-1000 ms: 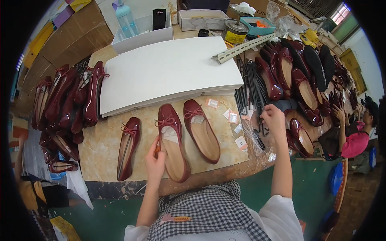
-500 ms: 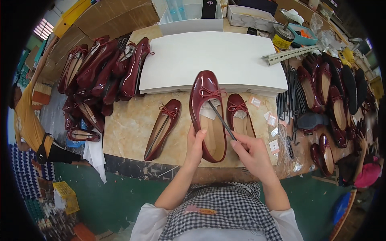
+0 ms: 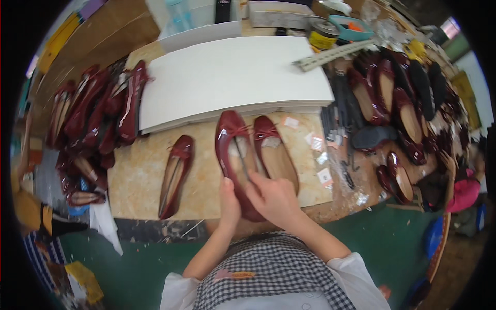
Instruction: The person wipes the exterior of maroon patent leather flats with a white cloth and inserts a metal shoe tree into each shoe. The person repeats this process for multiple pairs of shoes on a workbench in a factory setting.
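The left hand (image 3: 229,204) was curled closed around the left side of a burgundy patent ballet flat (image 3: 225,147), thumb by its rim, while the right hand (image 3: 276,199) had its fingers drawn together on the near end of a thin black rod (image 3: 244,164) inside the shoe; blur hid their exact grip. The shoe lay between the two hands, toe pointing away. The right hand blocked sight of part of its heel end and of the lower part of a second flat (image 3: 264,126) just beyond the right fingers. Left of the left fingers lay a third flat (image 3: 184,147), with a rod along its inside, and farther left a heap of flats (image 3: 93,121). Ahead of the fingers, past the toe, a white sheet stack (image 3: 232,77) filled the table, a perforated metal strip (image 3: 336,55) across its right corner. To the right of the fingers were paper tags (image 3: 324,177), then black rods and another shoe heap (image 3: 405,103). Half a second earlier the rod had slanted out over the shoe's right edge; now it lay lengthwise within the opening.
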Available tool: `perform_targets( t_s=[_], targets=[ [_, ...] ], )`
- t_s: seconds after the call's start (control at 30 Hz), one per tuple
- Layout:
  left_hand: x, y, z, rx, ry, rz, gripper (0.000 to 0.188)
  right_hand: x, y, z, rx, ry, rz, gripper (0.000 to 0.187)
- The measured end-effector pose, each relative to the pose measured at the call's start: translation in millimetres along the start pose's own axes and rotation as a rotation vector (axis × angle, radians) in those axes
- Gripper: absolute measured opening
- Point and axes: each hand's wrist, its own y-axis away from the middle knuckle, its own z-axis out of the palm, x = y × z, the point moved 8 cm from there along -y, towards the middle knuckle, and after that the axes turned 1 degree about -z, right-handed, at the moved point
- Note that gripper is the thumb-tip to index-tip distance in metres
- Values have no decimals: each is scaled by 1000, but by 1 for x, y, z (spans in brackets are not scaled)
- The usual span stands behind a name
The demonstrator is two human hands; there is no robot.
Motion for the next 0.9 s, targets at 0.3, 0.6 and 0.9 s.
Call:
perform_targets(
  t_s=[0.3, 0.6, 0.9],
  targets=[
    [125, -2, 15, 28, -1092, 555, 63, 245, 81, -169, 303, 646, 632, 22],
    [21, -28, 77, -267, -404, -37, 62, 253, 100, -175, 287, 307, 526, 20],
    [22, -13, 43, -155, 82, -278, 53, 43, 61, -74, -27, -358, 371, 39]
  ],
)
